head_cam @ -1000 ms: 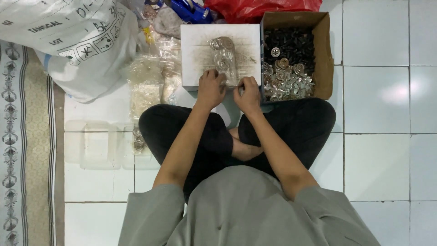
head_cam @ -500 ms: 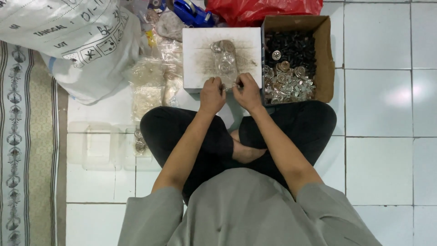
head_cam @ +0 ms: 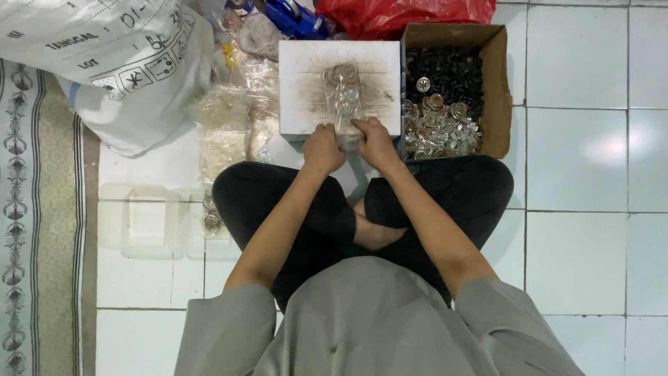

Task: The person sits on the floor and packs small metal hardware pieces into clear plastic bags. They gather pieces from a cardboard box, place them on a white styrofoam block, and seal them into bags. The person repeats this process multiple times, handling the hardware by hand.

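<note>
I sit cross-legged on a white tiled floor. My left hand (head_cam: 323,148) and my right hand (head_cam: 376,143) both pinch the near end of a small clear plastic bag (head_cam: 342,94) holding round metal parts. The bag lies on a white, smudged block (head_cam: 306,87) in front of my knees. Right of the block stands a brown cardboard box (head_cam: 495,90) filled with black and silver round metal parts.
A large white sack (head_cam: 104,63) lies at the upper left, with clear plastic bags (head_cam: 226,132) beside it. Clear plastic trays (head_cam: 149,219) sit by my left knee. A red bag (head_cam: 403,14) and blue item (head_cam: 296,17) lie behind the block. A patterned mat (head_cam: 35,209) runs along the left.
The view has shifted slightly, so everything sits a little lower in frame. Both hands stay at the bag's near end on the white block.
</note>
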